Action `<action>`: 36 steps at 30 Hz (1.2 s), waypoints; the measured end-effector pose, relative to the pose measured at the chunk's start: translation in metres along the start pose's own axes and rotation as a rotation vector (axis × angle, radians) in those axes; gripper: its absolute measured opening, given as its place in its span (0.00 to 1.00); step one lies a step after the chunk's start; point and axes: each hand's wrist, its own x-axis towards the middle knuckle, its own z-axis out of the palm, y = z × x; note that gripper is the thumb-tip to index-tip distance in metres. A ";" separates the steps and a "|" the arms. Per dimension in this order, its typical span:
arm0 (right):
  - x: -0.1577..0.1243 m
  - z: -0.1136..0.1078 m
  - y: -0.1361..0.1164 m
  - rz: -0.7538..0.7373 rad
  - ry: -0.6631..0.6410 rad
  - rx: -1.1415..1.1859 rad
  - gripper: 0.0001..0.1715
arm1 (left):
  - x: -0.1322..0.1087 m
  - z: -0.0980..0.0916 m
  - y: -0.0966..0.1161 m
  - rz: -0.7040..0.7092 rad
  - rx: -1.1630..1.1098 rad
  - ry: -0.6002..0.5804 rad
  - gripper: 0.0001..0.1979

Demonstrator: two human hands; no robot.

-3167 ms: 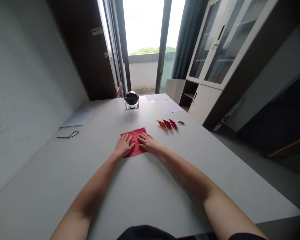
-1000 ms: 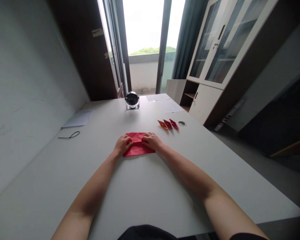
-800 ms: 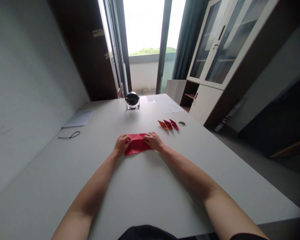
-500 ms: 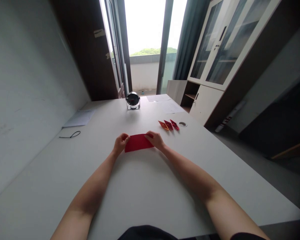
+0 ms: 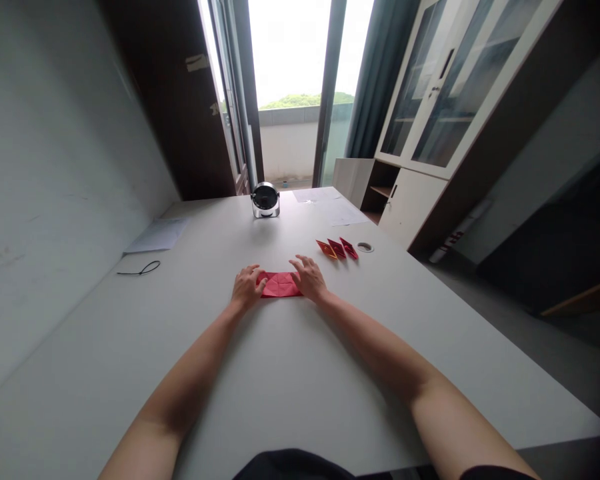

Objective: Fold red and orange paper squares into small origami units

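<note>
A creased red paper sheet (image 5: 279,285), folded into a narrow strip, lies flat on the white table (image 5: 290,373). My left hand (image 5: 247,286) rests on its left end with the fingers stretched forward. On the strip's right end my right hand (image 5: 309,277) presses down, fingers spread and flat. Both hands hold nothing; they only press on the paper.
Three small folded red and orange paper pieces (image 5: 337,249) lie in a row to the right, beside a round cable hole (image 5: 364,247). A small desk fan (image 5: 265,199) stands at the far edge. White sheets (image 5: 156,235) and a black cable tie (image 5: 139,270) lie left.
The flat red sheet was folded in half away from me into a narrow strip. My hands went from pinching its ends to lying flat on it.
</note>
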 end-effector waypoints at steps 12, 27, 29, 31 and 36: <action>-0.005 0.024 -0.008 -0.275 -0.317 0.011 0.34 | -0.004 0.024 -0.017 -0.063 0.145 -0.394 0.31; -0.006 0.024 -0.019 -0.316 -0.295 -0.009 0.33 | -0.004 0.021 -0.023 -0.119 0.144 -0.338 0.31; -0.006 0.025 -0.018 -0.298 -0.328 0.001 0.34 | -0.003 0.022 -0.025 -0.137 0.147 -0.341 0.32; -0.004 0.025 -0.009 -0.239 -0.331 -0.014 0.34 | -0.003 0.023 -0.026 -0.154 0.150 -0.340 0.33; 0.002 0.021 0.021 -0.013 -0.272 -0.086 0.33 | -0.003 0.018 -0.027 -0.253 0.155 -0.208 0.38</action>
